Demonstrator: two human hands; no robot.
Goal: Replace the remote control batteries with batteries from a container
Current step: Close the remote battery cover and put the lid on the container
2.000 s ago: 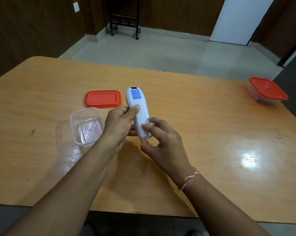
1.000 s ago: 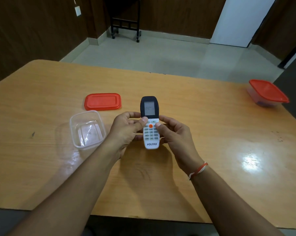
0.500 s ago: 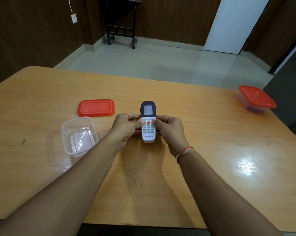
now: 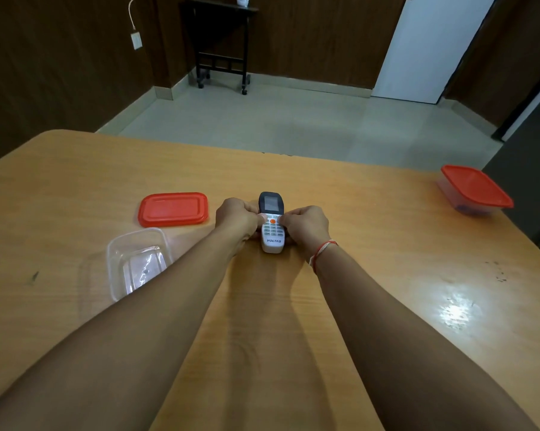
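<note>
A white remote control (image 4: 272, 227) with a dark screen end and the word VOLTAS lies face up at the middle of the wooden table (image 4: 371, 231). My left hand (image 4: 236, 217) grips its left side and my right hand (image 4: 304, 225) grips its right side, both thumbs on the upper buttons. A clear open container (image 4: 138, 262) stands to the left and looks empty. Its red lid (image 4: 173, 209) lies flat just beyond it. No batteries are visible.
A second clear container with a red lid on it (image 4: 475, 190) sits near the table's far right edge; something dark shows inside. Beyond the table are a tiled floor, a black stand (image 4: 222, 42) and a white door (image 4: 430, 48).
The remote was back side up two seconds ago; it was turned face up and has been lowered away from me onto the table, both hands still on it.
</note>
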